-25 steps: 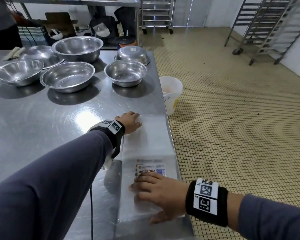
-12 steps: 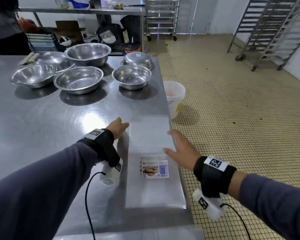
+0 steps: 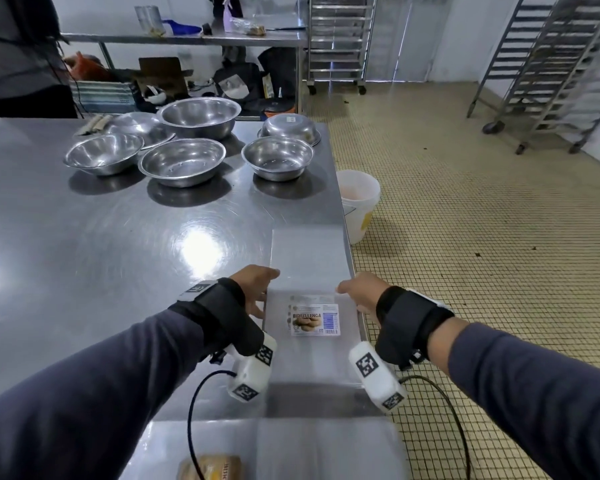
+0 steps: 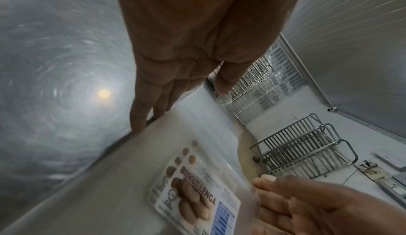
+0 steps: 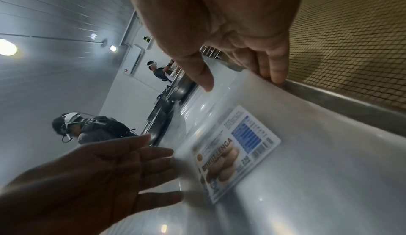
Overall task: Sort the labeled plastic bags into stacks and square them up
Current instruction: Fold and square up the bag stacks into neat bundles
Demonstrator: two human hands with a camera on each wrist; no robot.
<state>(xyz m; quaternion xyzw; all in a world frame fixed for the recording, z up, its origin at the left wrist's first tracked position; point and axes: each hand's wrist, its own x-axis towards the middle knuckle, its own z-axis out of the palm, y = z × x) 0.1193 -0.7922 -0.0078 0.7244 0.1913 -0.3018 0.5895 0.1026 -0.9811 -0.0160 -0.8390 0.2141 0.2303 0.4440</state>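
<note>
Flanking bag stack (image 3: 312, 355), left hand (image 3: 257, 289), right hand (image 3: 359, 292), fingers straight

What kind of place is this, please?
Most likely a commercial bakery or food production kitchen: a stainless steel worktable, steel mixing bowls, tall wheeled tray racks, and a stack of biscuit-labelled plastic bags.

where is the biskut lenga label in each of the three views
Head: biskut lenga label sits low centre, between the two hands.
Left wrist: bottom centre, tilted, beside the right hand.
Right wrist: lower right of centre, right of the left hand.
Shared landmark: the stack of plastic bags under the label.
</note>
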